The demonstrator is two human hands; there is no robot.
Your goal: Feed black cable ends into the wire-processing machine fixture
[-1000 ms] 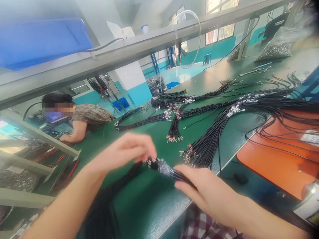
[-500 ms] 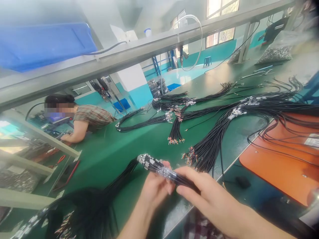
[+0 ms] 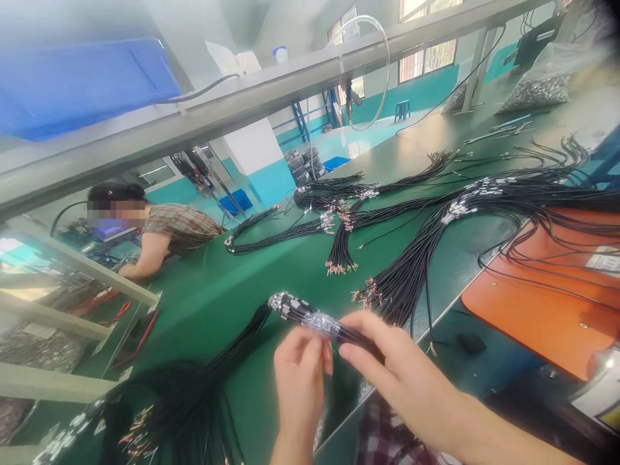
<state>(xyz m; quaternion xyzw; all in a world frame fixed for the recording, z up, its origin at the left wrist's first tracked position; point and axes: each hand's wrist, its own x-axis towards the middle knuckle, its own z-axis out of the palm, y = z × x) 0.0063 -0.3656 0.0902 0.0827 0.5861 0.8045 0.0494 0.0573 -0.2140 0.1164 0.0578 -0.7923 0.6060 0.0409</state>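
A black cable bundle [image 3: 293, 307] was held up over the green tabletop [image 3: 242, 278].
From the head view, the right hand [image 3: 400, 371] gripped it just beside its clear wrap [image 3: 320, 322]; the left hand [image 3: 301, 365] had its fingers drawn in at the wrap's lower edge (whether pinching it, I couldn't tell). Loose cables [image 3: 405, 278] lay fanned beyond, and a co-worker [image 3: 181, 221] leaned over at left.

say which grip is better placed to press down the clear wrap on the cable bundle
Left, probably: the left grip is close by the clear wrap, while the right grip is closed around the cable bundle and seems more useful steadying it.
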